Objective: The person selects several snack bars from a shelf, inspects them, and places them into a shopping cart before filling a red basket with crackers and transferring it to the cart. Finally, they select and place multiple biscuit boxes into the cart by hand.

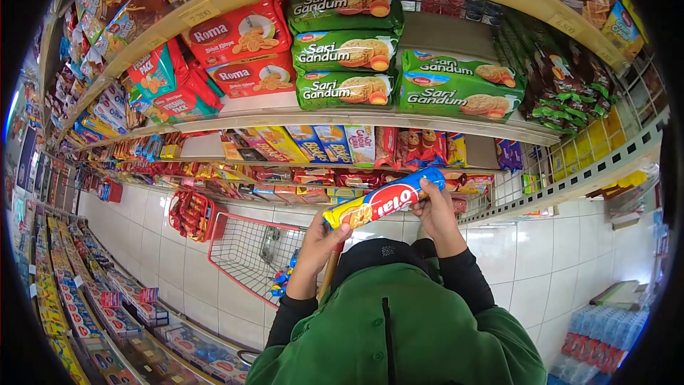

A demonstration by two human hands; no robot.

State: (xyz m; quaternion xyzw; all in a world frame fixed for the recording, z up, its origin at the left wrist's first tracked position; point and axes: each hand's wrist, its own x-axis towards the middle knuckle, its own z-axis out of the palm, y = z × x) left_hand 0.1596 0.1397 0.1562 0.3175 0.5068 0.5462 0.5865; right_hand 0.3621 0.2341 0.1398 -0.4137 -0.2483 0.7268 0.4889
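A blue and yellow biscuit pack (385,201) with a red oval label is held slantwise in front of my chest. My left hand (320,242) grips its lower yellow end, thumb on the front. Around the higher blue end, my right hand (436,212) is closed, with the thumb on top. Facing me on the shelf are green Sari Gandum packs (343,90), stacked beside red Roma packs (253,80). To my left stands a wire shopping cart (246,249) with several blue and yellow packs (285,274) inside.
A red basket (194,215) filled with red packets is by the cart's far end. Lower shelves hold more biscuit packs (331,144). At left runs another stocked shelf (107,299). Wrapped bottles (598,335) stand on the tiled floor (527,242) at right.
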